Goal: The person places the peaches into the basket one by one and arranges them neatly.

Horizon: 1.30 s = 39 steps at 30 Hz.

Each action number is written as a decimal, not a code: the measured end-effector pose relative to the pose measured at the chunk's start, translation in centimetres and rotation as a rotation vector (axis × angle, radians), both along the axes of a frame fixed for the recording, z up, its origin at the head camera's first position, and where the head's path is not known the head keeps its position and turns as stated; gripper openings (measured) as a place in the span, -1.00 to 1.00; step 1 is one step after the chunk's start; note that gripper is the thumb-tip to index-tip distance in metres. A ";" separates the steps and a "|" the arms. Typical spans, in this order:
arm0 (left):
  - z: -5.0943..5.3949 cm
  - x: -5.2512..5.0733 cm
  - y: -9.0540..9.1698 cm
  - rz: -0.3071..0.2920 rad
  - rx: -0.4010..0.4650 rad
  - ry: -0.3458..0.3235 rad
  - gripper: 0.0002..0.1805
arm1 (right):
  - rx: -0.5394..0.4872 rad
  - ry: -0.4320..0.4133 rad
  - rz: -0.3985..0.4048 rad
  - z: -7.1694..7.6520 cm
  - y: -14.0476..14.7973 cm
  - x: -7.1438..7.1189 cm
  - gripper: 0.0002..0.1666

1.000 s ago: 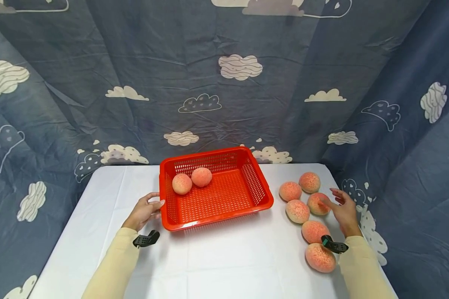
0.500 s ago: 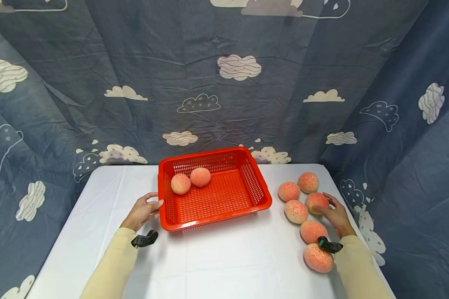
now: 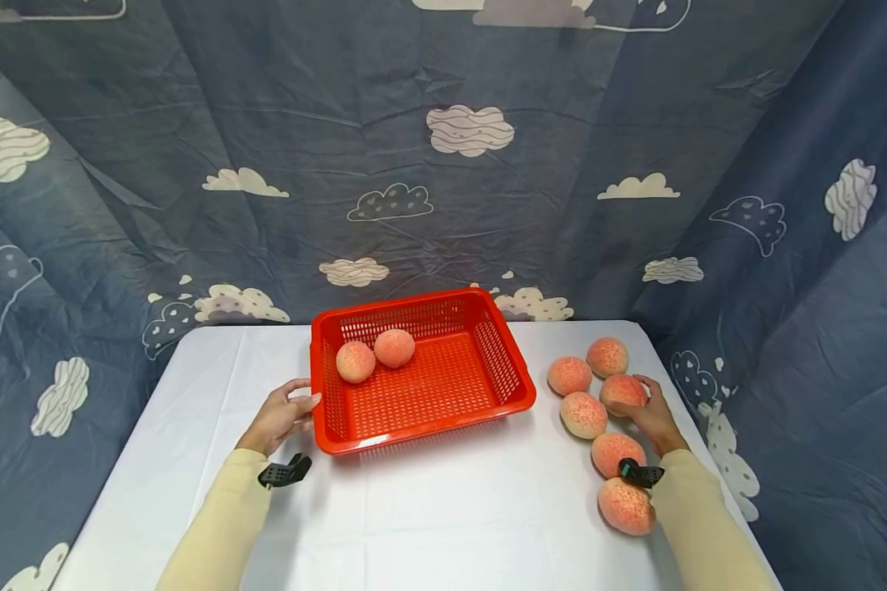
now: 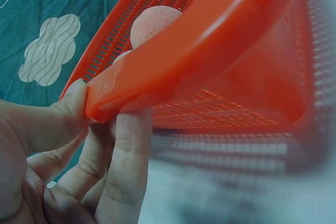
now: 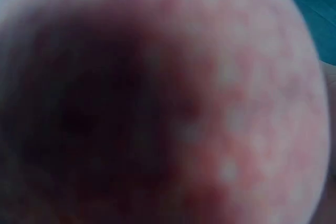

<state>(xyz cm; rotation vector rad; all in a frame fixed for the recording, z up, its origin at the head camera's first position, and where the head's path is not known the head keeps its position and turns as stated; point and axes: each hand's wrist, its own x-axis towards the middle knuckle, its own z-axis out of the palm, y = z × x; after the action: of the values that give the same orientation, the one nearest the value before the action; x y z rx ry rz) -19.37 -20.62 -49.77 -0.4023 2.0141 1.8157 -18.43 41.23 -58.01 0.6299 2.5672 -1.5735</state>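
Note:
A red perforated basket (image 3: 425,386) stands on the white table with two peaches (image 3: 356,362) at its left end. The left hand (image 3: 277,417) pinches the basket's left rim; in the left wrist view its thumb lies on one side of the rim (image 4: 157,72) and the fingers beneath. On the right, the right hand (image 3: 652,414) has thumb and fingers around a peach (image 3: 624,394) in a cluster of several. A blurred peach (image 5: 252,103) fills most of the right wrist view, hiding nearly all of that hand.
Beside the gripped peach lie other peaches (image 3: 583,414), two of them farther back. Two more, including the nearest one (image 3: 627,506), sit by the right wrist strap. A dark cloud-print curtain (image 3: 414,246) hangs behind the white table (image 3: 443,509) and along its sides.
The right hand has moved left and closed its thumb and fingers around the peach. The left hand keeps its hold, and the basket stays in place on the table.

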 end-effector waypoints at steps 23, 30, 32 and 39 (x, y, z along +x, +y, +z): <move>0.3 0.1 0.1 -0.006 -0.019 -0.017 -0.43 | 0.096 0.013 -0.079 -0.7 3.1 0.5 0.29; 0.3 0.2 0.1 -0.013 0.012 0.000 -0.44 | 0.100 -0.006 -0.050 5.8 -1.1 2.5 0.14; 0.2 0.2 0.1 -0.013 0.017 0.002 -0.43 | 0.100 -0.001 -0.049 6.9 -2.1 2.5 0.11; 0.0 0.1 0.0 -0.005 0.005 0.001 -0.44 | 0.060 0.054 0.024 9.2 -4.8 2.4 0.02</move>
<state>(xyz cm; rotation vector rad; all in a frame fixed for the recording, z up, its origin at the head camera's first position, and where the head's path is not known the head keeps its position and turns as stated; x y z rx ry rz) -19.31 -20.60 -49.74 -0.3948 2.0089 1.8175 -16.06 36.43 -48.78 0.5666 2.6596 -1.5324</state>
